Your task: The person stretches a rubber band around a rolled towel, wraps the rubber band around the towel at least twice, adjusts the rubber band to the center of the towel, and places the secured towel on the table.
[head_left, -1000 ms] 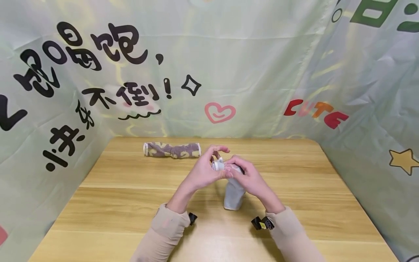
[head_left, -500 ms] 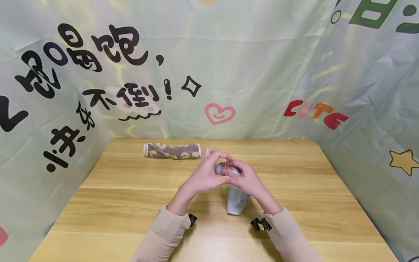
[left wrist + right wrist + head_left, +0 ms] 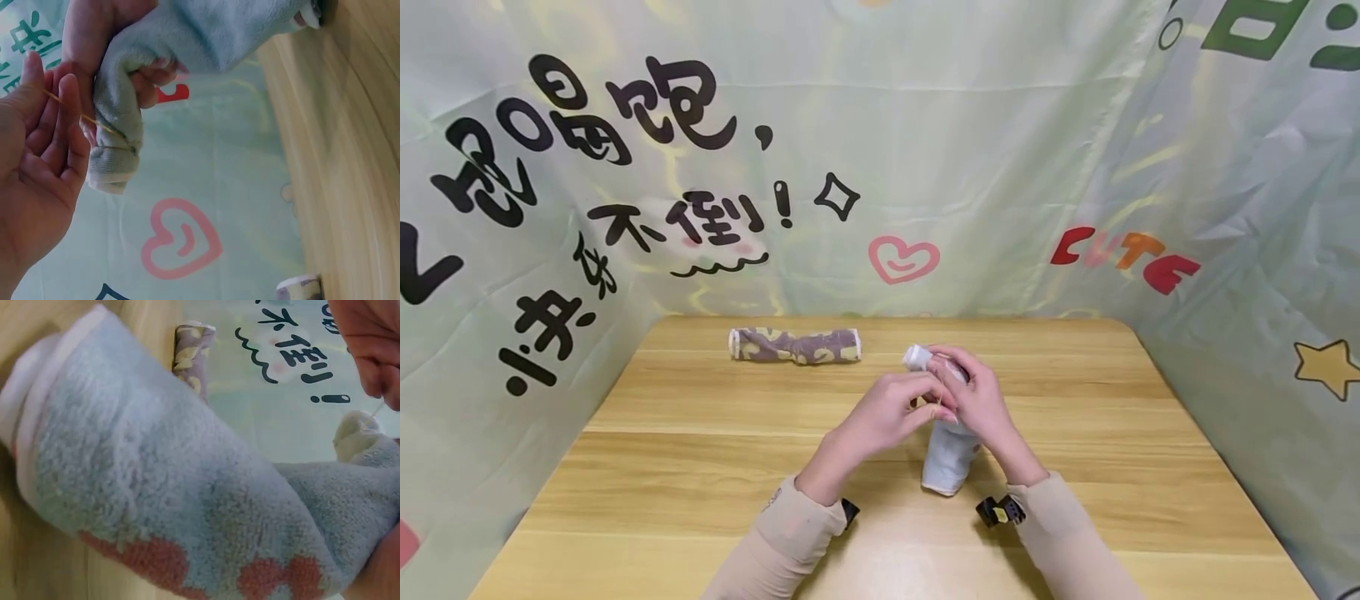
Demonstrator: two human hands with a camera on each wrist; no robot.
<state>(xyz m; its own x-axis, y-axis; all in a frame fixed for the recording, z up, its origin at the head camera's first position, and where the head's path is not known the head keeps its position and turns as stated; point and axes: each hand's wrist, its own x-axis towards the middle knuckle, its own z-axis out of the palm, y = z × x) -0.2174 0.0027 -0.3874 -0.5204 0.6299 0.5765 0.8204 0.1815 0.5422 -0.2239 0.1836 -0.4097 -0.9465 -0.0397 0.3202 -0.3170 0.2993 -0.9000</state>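
Observation:
My right hand [image 3: 983, 404] grips a rolled grey-blue towel [image 3: 949, 462] around its middle, holding it tilted over the table. The towel's narrow white-edged end [image 3: 917, 357] sticks out beyond the fingers. In the left wrist view a thin yellow rubber band [image 3: 103, 125] circles the roll near that end and stretches away from it. Thumb and fingers of my left hand [image 3: 887, 412] pinch the stretched part, just left of the right hand. Red patches show on the towel [image 3: 156, 450] in the right wrist view.
A second rolled towel [image 3: 827, 347], purple with cream patches and narrowed at its middle, lies at the back left of the wooden table [image 3: 685, 467]. Printed curtains [image 3: 1000, 167] hang behind and along both sides.
My left hand has come off the towel's narrow end and moved nearer me, pulling the rubber band with it. That end now shows. The right hand still holds the towel; the purple roll is unmoved.

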